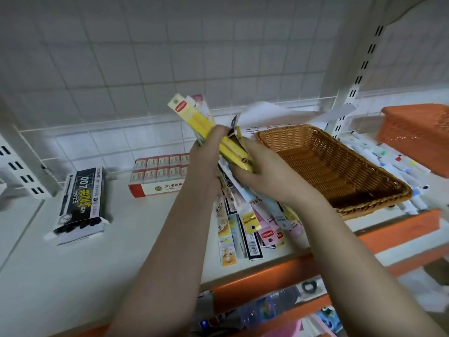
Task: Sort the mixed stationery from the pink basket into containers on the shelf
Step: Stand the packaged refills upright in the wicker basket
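Observation:
My left hand (pixel 206 152) grips a bundle of long flat pen packets (pixel 192 115), yellow ones on top, tilted up to the left above the white shelf (pixel 97 259). My right hand (pixel 262 171) holds the lower end of the same bundle, its fingers curled round a yellow packet (pixel 237 154). Under both hands a fan of more packets (pixel 245 227) lies on the shelf, reaching its front edge. A brown wicker basket (pixel 340 166) sits just right of my hands; its inside looks bare. No pink basket is plainly visible.
A black box of pens (pixel 81 203) lies open at the left. A red-and-white carton of small boxes (pixel 158 173) stands behind my left arm. White markers (pixel 393 164) lie beyond the wicker basket, and an orange mesh basket (pixel 418 132) stands at the far right. Lower shelves hold more goods.

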{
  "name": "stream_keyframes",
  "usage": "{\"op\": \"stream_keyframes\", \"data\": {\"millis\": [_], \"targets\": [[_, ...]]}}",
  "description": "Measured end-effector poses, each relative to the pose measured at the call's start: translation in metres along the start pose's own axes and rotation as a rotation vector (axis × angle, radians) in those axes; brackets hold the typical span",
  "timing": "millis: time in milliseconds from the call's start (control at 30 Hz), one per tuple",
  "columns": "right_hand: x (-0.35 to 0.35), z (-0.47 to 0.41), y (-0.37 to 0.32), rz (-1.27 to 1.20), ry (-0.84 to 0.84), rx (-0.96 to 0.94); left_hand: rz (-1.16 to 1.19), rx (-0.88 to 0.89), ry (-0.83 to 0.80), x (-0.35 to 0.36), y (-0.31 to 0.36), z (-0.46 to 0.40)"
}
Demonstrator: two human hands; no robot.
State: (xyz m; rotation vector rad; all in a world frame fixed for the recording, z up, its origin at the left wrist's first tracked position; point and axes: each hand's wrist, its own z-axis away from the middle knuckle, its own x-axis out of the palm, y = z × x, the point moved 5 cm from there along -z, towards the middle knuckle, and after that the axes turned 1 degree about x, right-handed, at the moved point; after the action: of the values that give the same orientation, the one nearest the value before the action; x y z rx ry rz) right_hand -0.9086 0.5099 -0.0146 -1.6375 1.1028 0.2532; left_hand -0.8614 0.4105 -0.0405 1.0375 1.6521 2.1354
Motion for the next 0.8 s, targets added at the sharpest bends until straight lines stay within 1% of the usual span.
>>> {"op": "stream_keyframes", "data": {"millis": [67,133,200,300,367,400,467,533,600,667,700,800], "targets": [[0.002,0.003,0.0,-0.052,-0.022,-0.003,0.041,-0.024,0.079,-0.005,-0.004,0.0],[-0.003,0.006,0.007,-0.149,-0.045,0.035,0.113,-0.036,0.106,-0.009,-0.006,-0.003],[-0.01,0.009,0.017,-0.139,-0.087,0.06,0.18,-0.058,0.126,-0.015,-0.008,-0.008],[-0.021,0.01,0.03,-0.068,-0.165,0.1,0.191,-0.028,0.231,-0.021,-0.001,-0.012],[-0.029,0.012,0.035,-0.126,-0.216,0.142,0.252,-0.019,0.298,-0.021,0.001,-0.012],[-0.035,0.013,0.036,-0.178,-0.228,0.141,0.318,0.003,0.309,-0.018,0.002,-0.011],[-0.053,0.015,0.042,-0.211,-0.219,0.115,0.454,0.051,0.33,-0.01,0.002,-0.01],[-0.077,0.016,0.052,-0.238,-0.19,0.096,0.481,0.072,0.387,-0.002,-0.002,-0.008],[-0.102,0.016,0.065,-0.377,-0.118,0.11,0.526,0.089,0.437,0.009,-0.007,-0.005],[-0.124,0.015,0.077,-0.54,-0.046,0.144,0.531,0.083,0.432,0.028,-0.011,0.001],[-0.132,0.015,0.082,-0.592,-0.031,0.154,0.478,0.066,0.398,0.042,-0.012,0.004],[-0.146,0.018,0.097,-0.725,-0.047,0.191,0.279,0.023,0.217,0.095,-0.015,0.019]]}}
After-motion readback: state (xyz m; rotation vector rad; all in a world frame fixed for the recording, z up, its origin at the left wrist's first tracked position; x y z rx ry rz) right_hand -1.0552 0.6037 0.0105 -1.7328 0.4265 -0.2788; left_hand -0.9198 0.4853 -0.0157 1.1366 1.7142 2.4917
